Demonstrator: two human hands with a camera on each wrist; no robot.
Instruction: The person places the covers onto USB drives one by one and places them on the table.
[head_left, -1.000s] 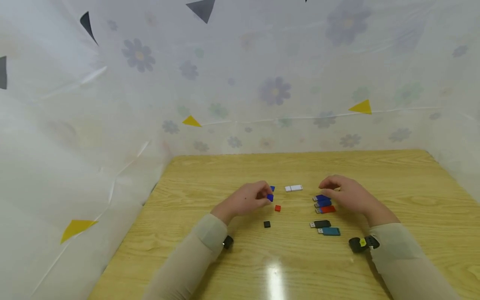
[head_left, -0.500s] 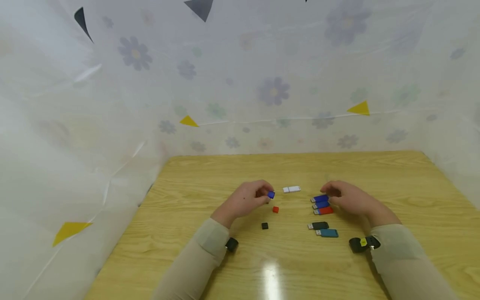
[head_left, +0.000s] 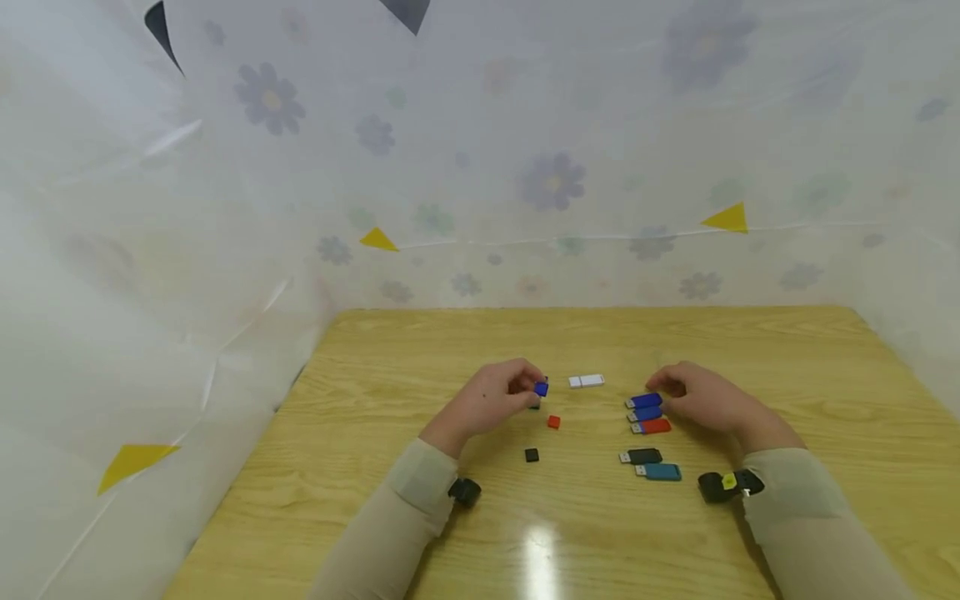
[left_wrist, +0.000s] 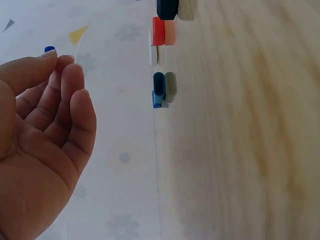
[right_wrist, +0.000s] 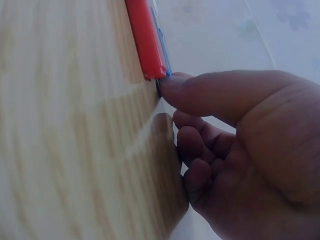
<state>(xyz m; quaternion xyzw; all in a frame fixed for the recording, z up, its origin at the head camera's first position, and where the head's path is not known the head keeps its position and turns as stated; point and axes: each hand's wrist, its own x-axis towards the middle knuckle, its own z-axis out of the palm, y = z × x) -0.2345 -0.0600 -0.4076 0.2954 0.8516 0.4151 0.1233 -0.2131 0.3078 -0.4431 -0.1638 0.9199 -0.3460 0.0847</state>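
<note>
A small blue USB stick cap [head_left: 541, 389] is pinched between the thumb and fingertips of my left hand [head_left: 491, 400], just above the table. Its top also shows past the fingertips in the left wrist view. My right hand [head_left: 705, 398] rests low at the right end of the farthest blue USB stick [head_left: 643, 401], thumb and fingers bent around that end. Whether they grip it is hidden. Nearer lie a second blue USB stick [head_left: 645, 413], a red one [head_left: 651, 427], a black one [head_left: 641, 457] and a teal one [head_left: 658, 472], metal plugs bared to the left.
A white USB stick [head_left: 587, 381] lies between the hands, farther back. A red cap [head_left: 553, 422] and a black cap [head_left: 532, 455] sit near my left hand; a dark teal cap [head_left: 535, 407] is partly covered by it. Patterned white sheeting [head_left: 480, 167] stands behind the table.
My left hand has raised the blue cap slightly and turned it. My right fingers have shifted from over the farthest blue USB stick to its right end. The sticks lie as before.
</note>
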